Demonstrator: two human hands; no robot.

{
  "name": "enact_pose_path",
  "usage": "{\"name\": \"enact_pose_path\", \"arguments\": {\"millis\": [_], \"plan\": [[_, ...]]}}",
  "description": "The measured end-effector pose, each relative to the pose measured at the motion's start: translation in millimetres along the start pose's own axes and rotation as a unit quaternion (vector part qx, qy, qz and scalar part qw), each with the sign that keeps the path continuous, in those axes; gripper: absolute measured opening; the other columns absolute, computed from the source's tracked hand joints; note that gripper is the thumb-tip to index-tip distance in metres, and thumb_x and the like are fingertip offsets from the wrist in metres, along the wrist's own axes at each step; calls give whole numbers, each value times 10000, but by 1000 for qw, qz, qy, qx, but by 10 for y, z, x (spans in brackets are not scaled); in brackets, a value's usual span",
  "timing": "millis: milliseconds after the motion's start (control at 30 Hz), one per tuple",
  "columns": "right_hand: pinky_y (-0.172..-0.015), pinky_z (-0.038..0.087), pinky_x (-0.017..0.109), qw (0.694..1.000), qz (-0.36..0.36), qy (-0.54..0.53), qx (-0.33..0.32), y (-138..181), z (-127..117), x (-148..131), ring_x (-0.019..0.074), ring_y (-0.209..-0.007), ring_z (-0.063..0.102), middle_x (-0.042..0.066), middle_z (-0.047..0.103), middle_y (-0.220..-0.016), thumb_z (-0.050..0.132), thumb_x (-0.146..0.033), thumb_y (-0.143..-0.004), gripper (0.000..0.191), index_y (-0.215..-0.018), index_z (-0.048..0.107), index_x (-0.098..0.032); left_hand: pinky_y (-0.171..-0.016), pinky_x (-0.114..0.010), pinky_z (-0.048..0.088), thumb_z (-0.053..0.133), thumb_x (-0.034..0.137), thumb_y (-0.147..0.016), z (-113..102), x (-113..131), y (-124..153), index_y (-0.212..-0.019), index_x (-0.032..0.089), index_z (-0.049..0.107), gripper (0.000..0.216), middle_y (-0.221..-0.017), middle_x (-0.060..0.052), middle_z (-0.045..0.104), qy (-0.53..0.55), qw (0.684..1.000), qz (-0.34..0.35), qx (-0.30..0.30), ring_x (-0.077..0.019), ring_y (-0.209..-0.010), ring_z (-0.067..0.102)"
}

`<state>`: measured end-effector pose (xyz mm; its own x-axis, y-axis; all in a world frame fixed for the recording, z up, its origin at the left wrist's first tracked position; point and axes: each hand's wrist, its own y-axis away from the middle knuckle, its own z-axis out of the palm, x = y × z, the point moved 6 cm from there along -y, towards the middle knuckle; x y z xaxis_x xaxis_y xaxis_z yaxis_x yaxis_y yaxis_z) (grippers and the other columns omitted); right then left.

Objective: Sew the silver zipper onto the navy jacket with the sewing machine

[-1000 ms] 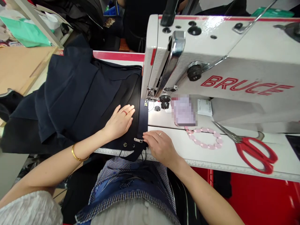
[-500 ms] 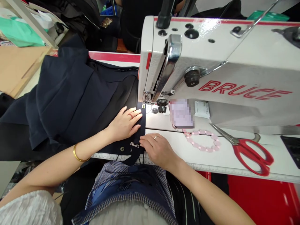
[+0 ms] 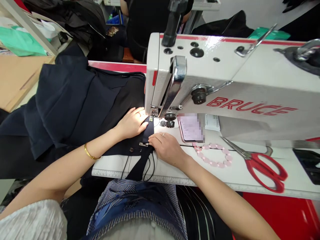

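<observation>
A dark navy garment [image 3: 67, 96] lies across the left of the sewing table, its right edge running under the presser foot [image 3: 154, 111] of a white sewing machine [image 3: 225, 73]. My left hand [image 3: 132, 124] rests flat on the cloth just left of the foot, fingers stretched towards the needle area. At the garment's edge nearer to me, my right hand [image 3: 166, 146] is closed, fingertips pinching the dark edge beside a small metal fastener [image 3: 143, 144]. A dark strip and thin cords hang towards the table's front edge. The needle tip is hidden.
Right of the foot lie a phone [image 3: 191, 128], a pink bead strap [image 3: 228, 156] and red-handled scissors [image 3: 265, 170]. Another dark device [image 3: 310, 163] lies at the far right. A ruler strip [image 3: 170, 180] runs along the front edge. Behind the machine sits a person in black [image 3: 137, 26].
The garment's edge has moved away from me, along the foot, with both hands. More of the cords and white table shows in front. The view has also shifted slightly.
</observation>
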<state>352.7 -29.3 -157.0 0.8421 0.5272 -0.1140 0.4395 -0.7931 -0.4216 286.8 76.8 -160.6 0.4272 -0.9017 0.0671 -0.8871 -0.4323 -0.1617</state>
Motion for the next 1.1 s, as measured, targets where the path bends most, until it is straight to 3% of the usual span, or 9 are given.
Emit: {"name": "enact_pose_path", "arguments": {"millis": [233,400,600,733,800,900,1000,1100], "plan": [[-640,407,288,998,48,-23,15,-10,34,85,170,-755,541,75,621,-830,368,-162,-912,227,-799,562,-125,-923,-387,387,415,256,-870,13,-103,-71,-930,90,637,283,-981,-131,626,10,1000,-7,25,-260,-1096,490],[-642,427,295,997,70,-17,27,3,19,15,171,-760,547,74,630,-842,375,-150,-904,219,-798,566,-129,-937,-384,388,406,239,-873,-6,-62,25,-1015,92,604,285,-1099,-139,590,9,1000,-15,15,-259,-1146,453],[-726,461,308,998,40,-37,29,136,6,-364,167,-836,574,78,643,-891,434,-122,-872,159,-854,592,-130,-1031,-436,313,392,256,-875,-8,-7,506,-1217,147,478,369,-1299,-89,474,69,996,-49,9,-236,-1230,381],[-720,492,292,988,99,-80,92,201,-98,-432,154,-834,604,76,659,-899,418,-118,-872,177,-906,590,-138,-986,-392,378,403,266,-862,-132,99,860,-1104,169,556,302,-1164,-86,564,210,969,-119,44,-207,-1121,482],[-720,508,271,972,147,-121,140,192,-170,-400,141,-826,617,69,665,-879,395,-146,-889,192,-921,584,-143,-866,-341,460,422,298,-851,-149,162,980,-998,173,598,261,-1023,-75,612,331,921,-203,20,-187,-951,569],[-736,521,253,952,171,-167,190,130,-241,-407,133,-835,620,67,664,-881,389,-161,-893,195,-927,581,-145,-699,-278,494,505,365,-805,-72,350,1080,-922,160,613,260,-876,-52,629,541,779,-308,-71,-162,-785,599],[-781,522,252,948,152,-187,206,73,-259,-469,135,-877,612,76,659,-920,394,-149,-884,198,-952,579,-139,-658,-227,472,607,379,-739,-57,502,1075,-852,151,625,255,-768,-26,617,671,650,-347,-89,-130,-738,576],[-821,515,268,952,141,-188,198,80,-234,-502,136,-923,598,72,652,-956,373,-140,-879,231,-991,575,-152,-625,-206,445,675,366,-682,-45,540,1056,-789,145,639,249,-716,-18,605,713,593,-368,-76,-101,-670,542]]}}
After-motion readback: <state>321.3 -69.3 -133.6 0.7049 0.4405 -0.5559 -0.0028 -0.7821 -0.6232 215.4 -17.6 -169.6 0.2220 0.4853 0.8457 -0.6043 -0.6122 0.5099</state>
